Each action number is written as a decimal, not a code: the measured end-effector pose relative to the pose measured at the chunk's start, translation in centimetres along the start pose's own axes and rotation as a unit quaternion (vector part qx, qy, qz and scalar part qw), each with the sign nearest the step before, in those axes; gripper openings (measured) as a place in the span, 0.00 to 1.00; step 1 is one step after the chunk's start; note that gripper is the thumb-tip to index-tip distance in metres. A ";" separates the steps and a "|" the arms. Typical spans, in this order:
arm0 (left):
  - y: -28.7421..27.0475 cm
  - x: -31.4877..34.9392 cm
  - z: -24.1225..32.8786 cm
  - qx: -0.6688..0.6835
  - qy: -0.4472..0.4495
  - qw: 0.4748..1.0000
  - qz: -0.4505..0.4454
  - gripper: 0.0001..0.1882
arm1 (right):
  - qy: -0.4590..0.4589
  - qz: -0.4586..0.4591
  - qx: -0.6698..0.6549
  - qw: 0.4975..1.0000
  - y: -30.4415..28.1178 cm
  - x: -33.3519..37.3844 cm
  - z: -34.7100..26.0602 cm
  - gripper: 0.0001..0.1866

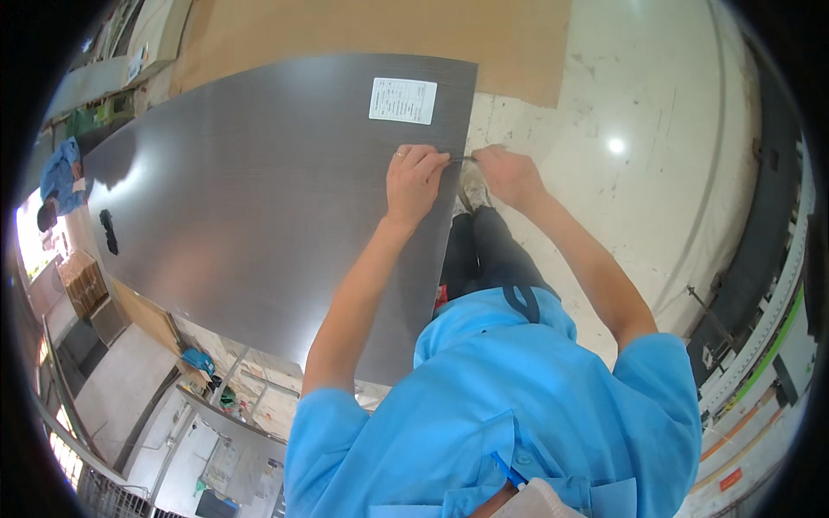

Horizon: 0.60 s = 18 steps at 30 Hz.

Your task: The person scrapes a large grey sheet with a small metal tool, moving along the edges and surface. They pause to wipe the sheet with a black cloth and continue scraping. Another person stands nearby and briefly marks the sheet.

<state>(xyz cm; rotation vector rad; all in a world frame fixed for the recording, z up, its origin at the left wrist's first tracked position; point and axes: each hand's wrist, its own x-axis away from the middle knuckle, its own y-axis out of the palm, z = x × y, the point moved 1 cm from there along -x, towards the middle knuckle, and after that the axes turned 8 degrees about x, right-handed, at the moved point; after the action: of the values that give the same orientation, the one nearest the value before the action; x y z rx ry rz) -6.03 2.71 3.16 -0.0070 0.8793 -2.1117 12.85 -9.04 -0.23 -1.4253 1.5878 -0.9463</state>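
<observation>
Hands: two, the left hand [416, 181] at 12 o'clock and the right hand [509, 175] between 1 and 2 o'clock. Thin dark strips between them: one strip [462, 159]. Rings: one ring [399, 154], on the left hand. Large dark panels: one panel [259, 190], spreading from 9 to 12 o'clock. White labels on it: one label [402, 101], at 12 o'clock. Black bundles on it: one bundle [108, 231], at 9 o'clock. Co-workers: one co-worker [62, 177], between 9 and 10 o'clock. Brown sheets beyond the panel: one sheet [371, 30], at 12 o'clock. Blue pens: one pen [509, 469], at 5 o'clock.
</observation>
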 end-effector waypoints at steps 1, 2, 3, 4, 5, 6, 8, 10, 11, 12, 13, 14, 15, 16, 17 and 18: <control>0.0 -0.3 0.2 0.014 0.028 0.999 0.024 0.04 | -0.007 -0.027 0.014 1.000 0.0 -0.4 0.5 0.10; 0.2 -0.9 0.0 -0.011 -0.004 1.000 0.009 0.04 | -0.017 -0.056 0.025 0.998 -0.1 -1.0 1.2 0.10; 0.7 -2.2 -0.5 -0.028 -0.002 1.000 0.010 0.04 | -0.028 0.004 0.024 0.999 -0.3 -2.4 2.3 0.10; 1.3 -3.9 -1.2 -0.044 -0.016 0.999 0.002 0.04 | -0.026 0.051 0.020 0.998 -0.5 -4.4 3.8 0.10; 2.0 -5.9 -2.0 -0.048 0.003 0.999 0.018 0.03 | -0.040 0.103 0.028 0.994 -0.8 -6.3 5.1 0.10; 2.7 -7.9 -2.9 -0.054 0.007 0.998 0.033 0.03 | -0.044 0.152 0.036 0.987 -1.2 -8.2 6.3 0.10; 3.6 -10.2 -4.0 -0.056 0.012 0.996 0.062 0.03 | -0.049 0.185 0.044 0.980 -1.5 -10.3 7.5 0.08; 3.9 -10.4 -4.3 -0.050 -0.003 0.996 0.068 0.04 | -0.042 0.168 0.043 0.984 -1.4 -10.8 7.6 0.09; 3.8 -9.7 -4.1 -0.047 -0.007 0.996 0.071 0.04 | -0.041 0.155 0.040 0.986 -1.2 -10.2 7.1 0.10; 3.6 -8.6 -3.7 -0.051 -0.006 0.997 0.065 0.05 | -0.061 0.165 0.041 0.984 -1.1 -9.5 6.5 0.08; 3.2 -7.2 -3.2 -0.056 -0.003 0.997 0.059 0.05 | -0.080 0.171 0.042 0.981 -0.9 -8.6 6.0 0.07; 2.9 -5.6 -2.6 -0.059 0.000 0.997 0.050 0.06 | -0.091 0.180 0.042 0.979 -0.8 -7.4 5.5 0.06; 2.6 -3.8 -1.9 -0.065 -0.001 0.997 0.048 0.04 | -0.079 0.150 0.039 0.985 -0.3 -5.9 4.5 0.07; 2.1 -2.2 -1.4 -0.070 0.003 0.996 0.049 0.03 | -0.062 0.128 0.039 0.989 0.2 -4.3 3.3 0.07; 1.7 -0.7 -1.0 -0.074 0.010 0.996 0.052 0.02 | -0.043 0.102 0.044 0.993 0.8 -3.0 2.1 0.07; 1.2 0.9 -0.6 -0.071 0.000 0.996 0.050 0.04 | -0.043 0.080 0.041 0.995 1.3 -2.0 1.0 0.08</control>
<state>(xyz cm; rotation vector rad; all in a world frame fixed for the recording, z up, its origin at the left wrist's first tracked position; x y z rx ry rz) -5.96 1.94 1.80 -0.0358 1.0085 -1.9530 13.38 -6.98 -1.69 -1.2459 1.5560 -0.8359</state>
